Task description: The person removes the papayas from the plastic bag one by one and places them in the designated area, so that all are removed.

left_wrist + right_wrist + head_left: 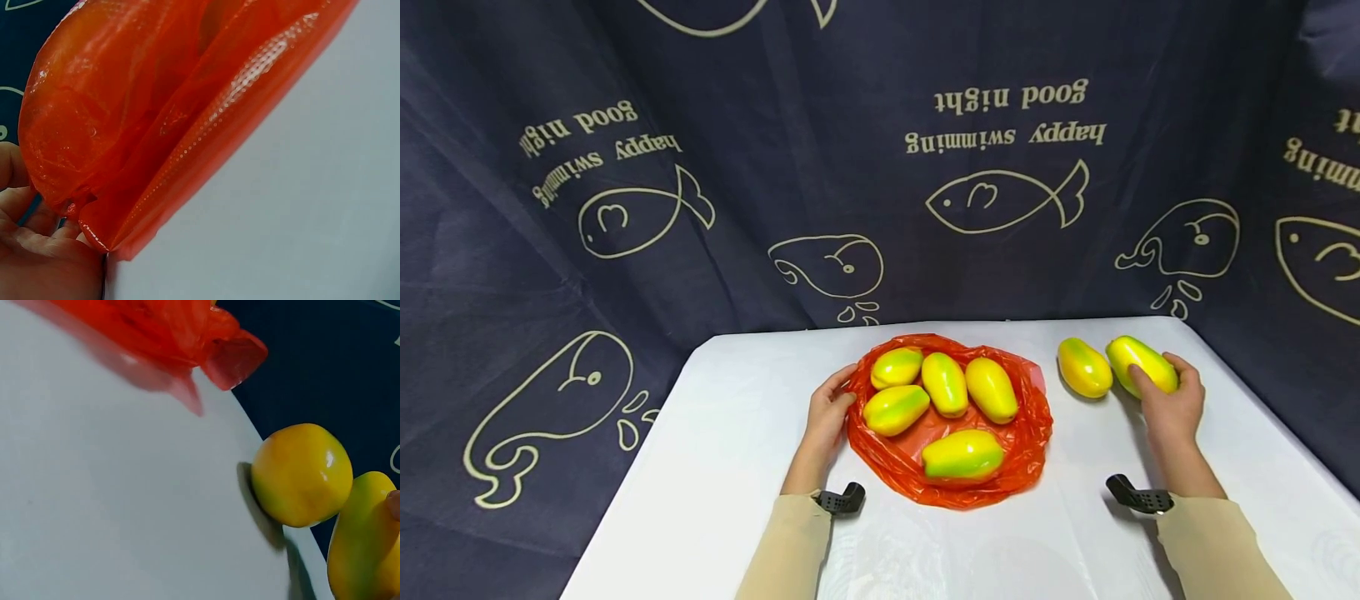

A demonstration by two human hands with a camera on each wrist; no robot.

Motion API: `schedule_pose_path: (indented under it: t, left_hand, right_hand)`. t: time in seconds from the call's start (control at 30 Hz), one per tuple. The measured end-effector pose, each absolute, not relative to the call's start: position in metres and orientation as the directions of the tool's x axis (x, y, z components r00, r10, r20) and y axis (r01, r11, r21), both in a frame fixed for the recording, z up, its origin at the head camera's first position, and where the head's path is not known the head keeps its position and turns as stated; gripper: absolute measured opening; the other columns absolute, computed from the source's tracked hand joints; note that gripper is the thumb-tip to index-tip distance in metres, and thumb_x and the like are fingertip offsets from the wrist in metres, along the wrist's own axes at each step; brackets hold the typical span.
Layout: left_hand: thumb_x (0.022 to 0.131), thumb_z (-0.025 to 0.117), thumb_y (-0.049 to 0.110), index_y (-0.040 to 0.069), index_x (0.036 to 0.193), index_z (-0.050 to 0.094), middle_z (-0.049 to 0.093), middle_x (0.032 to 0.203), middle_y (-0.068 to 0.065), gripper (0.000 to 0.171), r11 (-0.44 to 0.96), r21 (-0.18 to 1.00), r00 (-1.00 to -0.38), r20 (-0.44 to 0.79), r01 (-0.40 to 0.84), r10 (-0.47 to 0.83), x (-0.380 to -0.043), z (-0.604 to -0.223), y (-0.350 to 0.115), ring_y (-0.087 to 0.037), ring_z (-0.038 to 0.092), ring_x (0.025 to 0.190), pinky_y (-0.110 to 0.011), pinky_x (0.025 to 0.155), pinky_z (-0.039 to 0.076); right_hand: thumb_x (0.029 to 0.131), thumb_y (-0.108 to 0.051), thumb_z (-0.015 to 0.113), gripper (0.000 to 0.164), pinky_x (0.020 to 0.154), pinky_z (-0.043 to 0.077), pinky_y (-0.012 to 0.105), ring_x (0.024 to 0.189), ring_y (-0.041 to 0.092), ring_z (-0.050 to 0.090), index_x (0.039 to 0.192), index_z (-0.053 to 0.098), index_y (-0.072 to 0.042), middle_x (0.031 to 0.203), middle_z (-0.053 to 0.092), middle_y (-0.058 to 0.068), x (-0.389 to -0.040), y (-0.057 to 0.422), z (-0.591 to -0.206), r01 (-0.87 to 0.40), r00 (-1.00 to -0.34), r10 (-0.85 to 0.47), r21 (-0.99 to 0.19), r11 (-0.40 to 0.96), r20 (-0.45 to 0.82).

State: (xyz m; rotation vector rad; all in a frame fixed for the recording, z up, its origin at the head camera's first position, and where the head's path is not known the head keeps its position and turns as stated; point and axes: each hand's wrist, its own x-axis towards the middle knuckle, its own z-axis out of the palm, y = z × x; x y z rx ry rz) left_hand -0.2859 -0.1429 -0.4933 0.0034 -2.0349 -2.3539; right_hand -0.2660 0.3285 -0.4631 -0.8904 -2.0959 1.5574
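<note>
A red plastic bag lies on the table with its mouth spread wide. Inside it several yellow-green papayas are visible. My left hand holds the bag's left edge; in the left wrist view the red film bunches at the fingers. On the right, my right hand grips a papaya from its right side, thumb over the top. Just left of that one, another papaya rests on the table, seen end-on in the right wrist view.
A white table carries everything, its back edge close behind the bag and the loose papaya. Dark blue cloth with fish and whale drawings hangs behind and along the sides. Black wrist cameras sit on both wrists.
</note>
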Motion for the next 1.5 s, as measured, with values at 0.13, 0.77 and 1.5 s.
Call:
schedule_pose_path:
  t: [0.13,0.77,1.5]
  left_hand:
    - [0.092,0.045,-0.005,0.010,0.141,0.056,0.054,0.147,-0.010,0.052,-0.138,0.990,-1.000,0.017,0.019,-0.020,-0.286,-0.494,-0.143,-0.023,0.058,0.124,-0.024,0.097,0.055]
    - [0.093,0.045,-0.004,0.012,0.141,0.056,0.053,0.148,-0.008,0.052,-0.125,0.992,-1.000,0.019,0.022,-0.023,-0.285,-0.491,-0.143,-0.026,0.055,0.130,-0.030,0.102,0.053]
    - [0.093,0.045,-0.004,0.011,0.141,0.056,0.053,0.148,-0.008,0.052,-0.142,0.990,-0.999,0.013,0.017,-0.029,-0.284,-0.492,-0.143,-0.025,0.055,0.129,-0.027,0.099,0.054]
  right_hand:
    - [0.094,-0.040,0.062,0.071,0.126,0.023,0.039,0.147,0.029,0.026,0.156,0.031,-0.024,0.163,0.022,0.013,-0.266,0.330,-0.467,0.298,-0.724,0.685,-0.932,0.205,-0.081]
    - [0.096,-0.031,0.059,0.071,0.122,0.030,0.048,0.141,0.036,0.033,0.157,0.028,-0.013,0.158,0.028,0.020,-0.266,0.328,-0.481,0.309,-0.763,0.646,-0.883,0.353,-0.009]
    - [0.095,-0.031,0.061,0.075,0.122,0.020,0.058,0.148,0.044,0.022,0.159,0.024,-0.017,0.162,0.024,0.023,-0.263,0.325,-0.481,0.287,-0.798,0.598,-0.825,0.488,0.076]
